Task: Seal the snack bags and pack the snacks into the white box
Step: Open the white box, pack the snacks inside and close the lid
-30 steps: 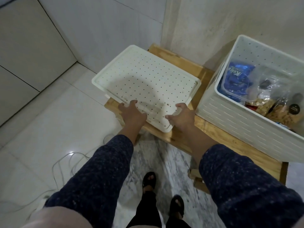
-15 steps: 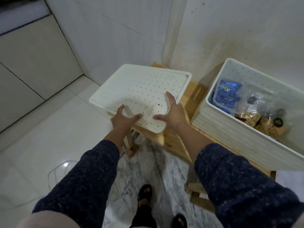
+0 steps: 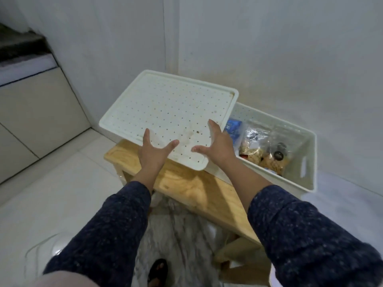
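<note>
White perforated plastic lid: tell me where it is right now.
Head view, centre: the white perforated plastic lid is held by the left hand and right hand above the wooden table, overlapping the white box's left end.

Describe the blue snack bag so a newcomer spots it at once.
Find the white box at the right end of the wooden bench. At its left end, just past the lifted lid, lies the blue snack bag, the only opaque blue pack beside clear bags.
</note>
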Available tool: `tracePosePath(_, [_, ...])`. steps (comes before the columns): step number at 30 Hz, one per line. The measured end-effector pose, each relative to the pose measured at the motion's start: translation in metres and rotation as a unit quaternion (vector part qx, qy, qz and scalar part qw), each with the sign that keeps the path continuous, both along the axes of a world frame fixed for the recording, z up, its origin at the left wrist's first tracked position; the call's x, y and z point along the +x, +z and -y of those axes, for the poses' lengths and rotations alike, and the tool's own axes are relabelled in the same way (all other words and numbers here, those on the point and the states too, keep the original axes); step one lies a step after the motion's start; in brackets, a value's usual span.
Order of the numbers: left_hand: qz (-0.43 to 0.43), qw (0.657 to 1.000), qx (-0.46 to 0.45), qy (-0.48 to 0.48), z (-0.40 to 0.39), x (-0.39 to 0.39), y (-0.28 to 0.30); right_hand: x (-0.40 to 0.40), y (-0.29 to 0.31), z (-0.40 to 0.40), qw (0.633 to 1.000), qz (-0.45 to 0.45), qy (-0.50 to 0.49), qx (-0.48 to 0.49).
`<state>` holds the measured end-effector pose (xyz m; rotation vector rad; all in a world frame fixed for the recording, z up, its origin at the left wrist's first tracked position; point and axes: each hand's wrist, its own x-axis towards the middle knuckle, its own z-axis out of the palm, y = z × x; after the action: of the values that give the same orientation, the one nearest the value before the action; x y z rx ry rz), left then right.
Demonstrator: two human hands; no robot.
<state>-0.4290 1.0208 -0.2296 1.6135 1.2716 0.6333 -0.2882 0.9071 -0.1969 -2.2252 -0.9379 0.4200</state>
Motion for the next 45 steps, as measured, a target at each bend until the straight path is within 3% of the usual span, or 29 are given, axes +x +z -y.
tracePosePath(8, [-0.001, 0.997, -0.029, -0.069, 0.139, 0.097, 0.005, 0.078, 0.008, 0.155, 0.996, 0.011, -0.066, -0.066])
tracePosePath(14, [-0.020, 0.996, -0.031, -0.077, 0.201, 0.136, 0.005, 0.117, 0.000, 0.220, 0.994, 0.000, -0.075, -0.080])
tracePosePath(25, [-0.065, 0.996, -0.046, -0.049, 0.233, 0.184, 0.006, 0.159, -0.002, 0.240, 0.993, -0.047, -0.070, -0.087])
tracePosePath(35, [-0.065, 0.995, -0.055, -0.057, 0.247, 0.202, -0.001, 0.174, 0.000, 0.243, 0.982, -0.003, -0.076, -0.176])
tracePosePath(42, [-0.072, 0.995, -0.054, -0.039, 0.242, 0.207, -0.012, 0.171, -0.013, 0.238, 0.985, -0.066, -0.104, -0.120])
tracePosePath(45, [-0.136, 0.990, -0.005, -0.031, 0.241, 0.211, -0.013, 0.180, -0.020, 0.236, 0.981, -0.033, -0.081, -0.174])
